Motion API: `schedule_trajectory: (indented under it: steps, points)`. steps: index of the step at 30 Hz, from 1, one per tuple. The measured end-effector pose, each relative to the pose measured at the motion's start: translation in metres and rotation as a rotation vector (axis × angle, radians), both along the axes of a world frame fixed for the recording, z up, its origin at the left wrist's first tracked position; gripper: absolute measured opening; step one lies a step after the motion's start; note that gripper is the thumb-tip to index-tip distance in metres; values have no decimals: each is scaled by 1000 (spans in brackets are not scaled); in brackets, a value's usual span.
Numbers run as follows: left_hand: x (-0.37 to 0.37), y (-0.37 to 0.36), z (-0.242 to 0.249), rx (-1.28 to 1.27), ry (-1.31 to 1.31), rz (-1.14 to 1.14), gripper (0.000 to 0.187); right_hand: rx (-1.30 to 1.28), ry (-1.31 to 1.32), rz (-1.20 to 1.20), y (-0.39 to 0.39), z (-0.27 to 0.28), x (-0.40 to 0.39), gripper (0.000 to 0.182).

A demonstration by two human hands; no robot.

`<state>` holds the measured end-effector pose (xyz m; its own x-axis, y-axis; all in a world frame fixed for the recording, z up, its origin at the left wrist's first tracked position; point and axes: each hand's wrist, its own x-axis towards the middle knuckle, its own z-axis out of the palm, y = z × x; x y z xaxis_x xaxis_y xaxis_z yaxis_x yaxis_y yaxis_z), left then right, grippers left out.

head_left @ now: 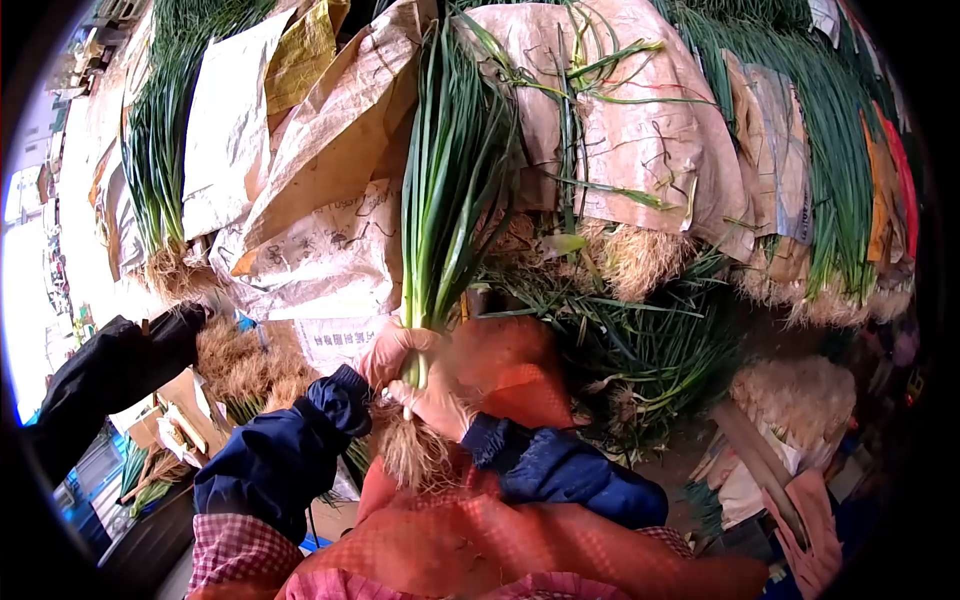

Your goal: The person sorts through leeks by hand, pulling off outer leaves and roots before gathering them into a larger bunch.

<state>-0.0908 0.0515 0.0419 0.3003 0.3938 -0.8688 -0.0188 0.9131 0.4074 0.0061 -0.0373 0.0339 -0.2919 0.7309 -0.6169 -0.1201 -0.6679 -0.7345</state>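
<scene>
A bunch of spring onions (440, 190) stands upright before me, long green leaves at the top and shaggy pale roots (415, 450) hanging at the bottom. My left hand (385, 355) is closed round the pale stems from the left. Just below it, my right hand (440, 402) grips the same bunch above the roots, its fingers at the white stem bases. The right hand is slightly blurred. Both hands are in front of a red-orange apron (480, 540) covering my lap.
Sacking (650, 130) covers more onions at the back, with loose leaves on top. Green bundles lie at left (155, 150) and right (790, 170). A leaf heap (650, 350) lies right of my hands. A dark sleeve (110, 380), perhaps another person's, reaches in from the left.
</scene>
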Motion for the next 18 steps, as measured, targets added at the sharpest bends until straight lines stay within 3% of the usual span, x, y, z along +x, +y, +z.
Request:
schedule_trajectory:
  steps: [2,3,4,6,8,10,11,12,13,15,16,18]
  points:
    - [-16,2,-12,-345,-121,166,21,138,114,-32,-17,15,-8,85]
    - [-42,-14,-50,-346,-336,237,34,254,177,-8,-26,18,-11,97]
    - [-34,-2,-20,-408,-383,208,34,207,154,55,-7,49,19,94]
    - [-45,-8,-26,-459,-411,263,37,83,323,220,-12,47,44,84]
    - [-56,-3,-30,-346,-431,267,41,-110,463,273,-46,21,63,50]
    - [-50,3,-15,-319,-356,258,40,-408,514,32,-21,26,111,30]
    - [-70,-12,-45,-287,-341,268,42,-371,526,-71,-16,18,125,22]
    - [-88,-25,-76,-251,-330,272,44,-119,318,-93,4,30,131,16]
    - [-80,-19,-63,-300,-307,262,51,-288,402,-262,11,23,135,14]
    - [-70,-12,-37,-312,-340,281,57,12,74,-522,33,10,136,16]
    - [-59,-6,-15,-322,-340,279,58,244,-95,-465,42,-5,126,26]
    - [-81,-22,-39,-307,-315,253,57,155,1,-238,57,-4,97,42]
